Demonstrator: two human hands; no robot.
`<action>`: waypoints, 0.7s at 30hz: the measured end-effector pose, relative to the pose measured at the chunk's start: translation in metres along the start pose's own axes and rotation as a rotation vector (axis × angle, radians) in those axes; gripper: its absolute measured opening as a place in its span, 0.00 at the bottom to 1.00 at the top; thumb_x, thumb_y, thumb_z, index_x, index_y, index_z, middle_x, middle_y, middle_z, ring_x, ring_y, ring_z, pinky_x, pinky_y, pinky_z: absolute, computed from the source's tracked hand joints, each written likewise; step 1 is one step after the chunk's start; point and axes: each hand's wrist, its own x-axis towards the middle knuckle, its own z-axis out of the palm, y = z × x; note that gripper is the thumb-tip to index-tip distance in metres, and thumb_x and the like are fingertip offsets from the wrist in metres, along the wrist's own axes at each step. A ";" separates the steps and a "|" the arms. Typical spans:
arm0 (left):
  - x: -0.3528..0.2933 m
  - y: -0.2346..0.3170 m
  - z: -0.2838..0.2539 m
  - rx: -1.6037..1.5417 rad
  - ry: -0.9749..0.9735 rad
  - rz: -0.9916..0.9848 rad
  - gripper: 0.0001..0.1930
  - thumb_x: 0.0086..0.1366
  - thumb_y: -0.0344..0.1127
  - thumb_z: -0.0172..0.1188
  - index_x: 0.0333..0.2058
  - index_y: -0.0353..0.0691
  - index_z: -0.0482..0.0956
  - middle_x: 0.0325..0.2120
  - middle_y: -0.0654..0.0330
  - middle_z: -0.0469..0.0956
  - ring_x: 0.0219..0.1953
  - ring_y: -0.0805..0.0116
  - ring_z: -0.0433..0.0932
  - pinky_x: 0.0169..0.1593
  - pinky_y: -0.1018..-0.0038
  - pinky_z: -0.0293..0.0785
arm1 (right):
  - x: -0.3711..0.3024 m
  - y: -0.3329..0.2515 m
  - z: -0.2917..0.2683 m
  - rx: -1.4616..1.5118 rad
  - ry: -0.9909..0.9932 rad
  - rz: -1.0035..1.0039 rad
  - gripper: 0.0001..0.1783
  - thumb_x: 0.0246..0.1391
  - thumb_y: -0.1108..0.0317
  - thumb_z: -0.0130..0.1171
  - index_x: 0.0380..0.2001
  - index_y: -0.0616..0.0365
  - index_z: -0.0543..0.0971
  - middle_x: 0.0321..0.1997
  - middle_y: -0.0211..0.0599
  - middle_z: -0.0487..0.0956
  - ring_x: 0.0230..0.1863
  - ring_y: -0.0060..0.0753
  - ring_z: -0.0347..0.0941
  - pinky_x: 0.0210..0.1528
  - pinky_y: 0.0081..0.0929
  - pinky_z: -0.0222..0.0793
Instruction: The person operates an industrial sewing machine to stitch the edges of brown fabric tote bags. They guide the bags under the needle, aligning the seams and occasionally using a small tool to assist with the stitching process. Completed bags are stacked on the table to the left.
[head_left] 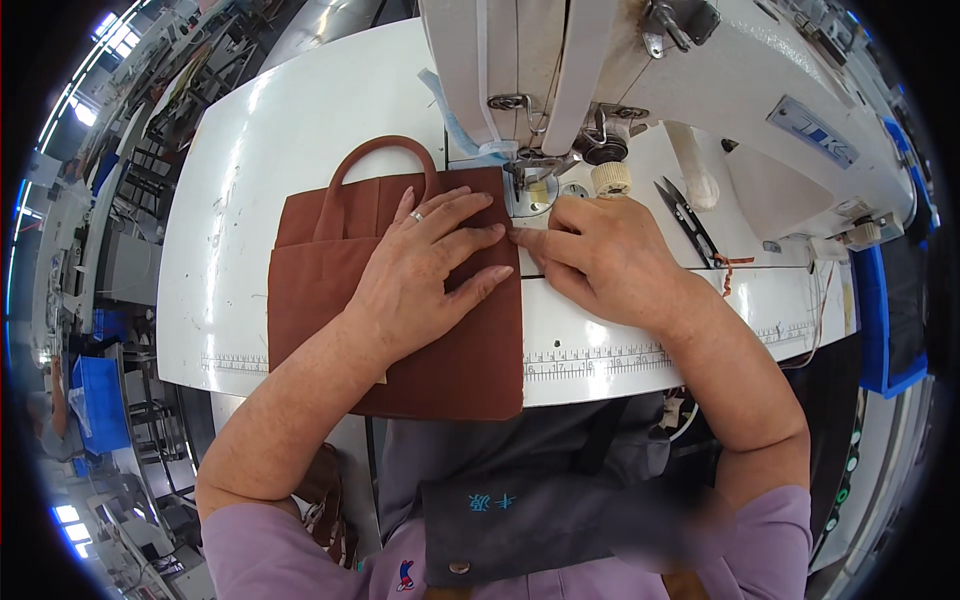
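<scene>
Where two hands rest, one brown bag

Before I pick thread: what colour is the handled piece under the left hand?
The handled piece is reddish brown; head view.

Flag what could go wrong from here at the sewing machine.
1. Finger injury: the left hand and right hand both have fingers close to the presser foot, so a slip might put one under it.
2. Cut or snag: the black snips lie beside the right hand with blades apart; a sideways sweep could catch them.
3. Skewed fabric: the brown bag slightly overhangs the table's front edge and might get tugged.
</scene>
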 end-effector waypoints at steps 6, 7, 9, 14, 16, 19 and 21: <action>0.025 -0.015 0.005 0.020 0.027 0.021 0.18 0.66 0.42 0.69 0.50 0.40 0.85 0.61 0.55 0.77 0.66 0.52 0.72 0.71 0.39 0.62 | -0.001 0.004 0.001 0.004 0.061 0.147 0.12 0.57 0.63 0.68 0.44 0.51 0.87 0.33 0.35 0.79 0.36 0.43 0.79 0.39 0.40 0.73; 0.027 -0.017 0.006 0.018 0.029 0.030 0.18 0.67 0.43 0.69 0.50 0.40 0.84 0.61 0.55 0.76 0.66 0.53 0.72 0.70 0.38 0.62 | -0.001 0.006 0.000 0.009 0.070 0.169 0.13 0.57 0.64 0.67 0.45 0.52 0.87 0.33 0.36 0.79 0.36 0.44 0.79 0.40 0.41 0.73; 0.030 -0.018 0.006 -0.009 0.024 0.031 0.17 0.67 0.43 0.69 0.49 0.40 0.85 0.60 0.55 0.77 0.66 0.52 0.73 0.70 0.37 0.62 | -0.001 0.009 -0.002 0.058 0.067 0.239 0.14 0.58 0.64 0.67 0.47 0.53 0.86 0.33 0.37 0.79 0.37 0.45 0.79 0.41 0.41 0.74; 0.035 -0.019 0.007 -0.046 0.040 0.039 0.16 0.67 0.42 0.69 0.48 0.39 0.85 0.56 0.54 0.79 0.63 0.51 0.75 0.69 0.36 0.62 | 0.009 0.012 -0.009 0.452 -0.053 0.445 0.15 0.60 0.67 0.64 0.49 0.57 0.85 0.33 0.38 0.82 0.40 0.36 0.80 0.44 0.34 0.75; 0.037 -0.018 0.006 -0.069 0.045 0.041 0.16 0.67 0.42 0.69 0.48 0.38 0.85 0.55 0.54 0.80 0.62 0.51 0.76 0.69 0.36 0.63 | 0.008 0.025 -0.006 0.913 0.029 0.492 0.12 0.62 0.67 0.63 0.48 0.54 0.85 0.35 0.31 0.81 0.38 0.27 0.77 0.43 0.26 0.72; 0.039 -0.019 0.005 -0.085 0.022 0.023 0.17 0.67 0.42 0.69 0.48 0.38 0.85 0.53 0.54 0.80 0.60 0.51 0.77 0.69 0.35 0.63 | 0.008 0.025 -0.003 0.944 0.062 0.530 0.12 0.61 0.70 0.62 0.48 0.54 0.86 0.38 0.33 0.83 0.42 0.24 0.79 0.47 0.25 0.74; 0.040 -0.019 0.002 -0.060 0.001 0.020 0.18 0.66 0.41 0.70 0.50 0.38 0.85 0.53 0.50 0.81 0.58 0.48 0.79 0.64 0.51 0.71 | 0.009 0.015 0.000 0.662 0.039 0.466 0.14 0.58 0.73 0.63 0.46 0.52 0.88 0.38 0.36 0.83 0.43 0.33 0.81 0.46 0.32 0.76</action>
